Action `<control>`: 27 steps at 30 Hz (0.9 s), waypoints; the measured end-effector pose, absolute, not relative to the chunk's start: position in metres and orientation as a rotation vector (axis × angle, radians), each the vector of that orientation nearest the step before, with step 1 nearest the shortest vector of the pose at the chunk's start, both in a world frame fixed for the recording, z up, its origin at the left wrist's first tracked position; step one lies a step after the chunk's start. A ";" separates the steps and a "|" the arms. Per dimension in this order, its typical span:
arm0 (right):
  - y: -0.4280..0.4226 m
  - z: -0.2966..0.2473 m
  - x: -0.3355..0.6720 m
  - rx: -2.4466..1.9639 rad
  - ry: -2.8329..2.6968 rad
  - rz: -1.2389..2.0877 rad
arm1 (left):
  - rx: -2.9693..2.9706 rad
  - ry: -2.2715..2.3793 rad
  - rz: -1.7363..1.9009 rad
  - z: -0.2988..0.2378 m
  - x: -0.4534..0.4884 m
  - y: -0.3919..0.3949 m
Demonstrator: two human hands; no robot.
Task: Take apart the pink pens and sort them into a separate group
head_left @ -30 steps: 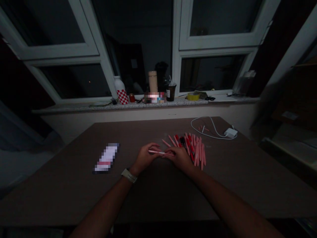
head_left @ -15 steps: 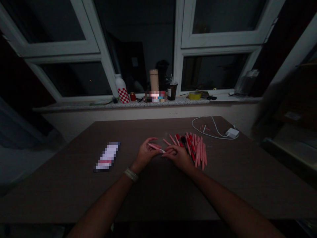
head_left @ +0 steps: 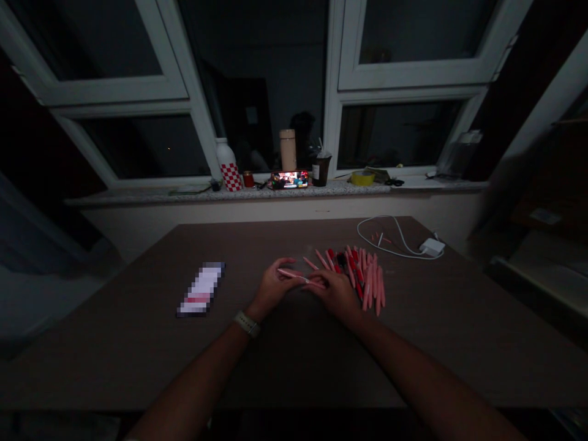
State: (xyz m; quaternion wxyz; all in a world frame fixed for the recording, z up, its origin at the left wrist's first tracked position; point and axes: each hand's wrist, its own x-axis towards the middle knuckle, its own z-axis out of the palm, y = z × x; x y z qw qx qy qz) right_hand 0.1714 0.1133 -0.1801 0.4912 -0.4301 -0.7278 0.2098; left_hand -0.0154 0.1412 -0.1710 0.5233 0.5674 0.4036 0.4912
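Observation:
Between my fingers is a slim pink pen [head_left: 289, 274], lying almost level above the desk. My left hand [head_left: 270, 289], with a watch on its wrist, pinches the pen's left part between thumb and fingers. The fingertips of my right hand [head_left: 339, 293] are closed on a pink piece [head_left: 316, 284] at the pen's right end; a whitish section shows where the two parts meet. Whether they are joined I cannot tell. Just beyond and right of my right hand lies a pile of pink pens [head_left: 373, 278], with several red ones [head_left: 353, 266] and something black among them.
A phone [head_left: 202, 290] lies left on the desk [head_left: 138, 343]. At back right are a white charger [head_left: 432, 246] with its cable, and small pink pieces. The windowsill bears a checkered bottle [head_left: 229, 171], a lit phone [head_left: 290, 179], a drink cup [head_left: 321, 170] and yellow tape [head_left: 362, 178].
My right hand's fingertips have shifted slightly, and more of the pink piece shows at the pen's right end. Both hands keep their grip; the whole view has moved a little.

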 end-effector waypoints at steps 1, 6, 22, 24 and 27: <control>0.114 -0.181 0.170 -1.044 -1.750 0.558 | 1.351 0.951 1.169 -0.171 -0.016 0.141; 0.115 -0.184 0.163 -1.079 -1.742 0.715 | 1.295 0.839 1.168 -0.175 -0.015 0.144; 0.125 -0.194 0.158 -1.027 -1.425 1.214 | 1.207 0.799 1.159 -0.172 -0.009 0.140; 0.125 -0.195 0.157 -1.005 -1.414 1.219 | 1.205 0.808 1.165 -0.171 -0.008 0.138; 0.126 -0.198 0.156 -0.995 -1.437 1.228 | 1.205 0.834 1.164 -0.171 -0.007 0.137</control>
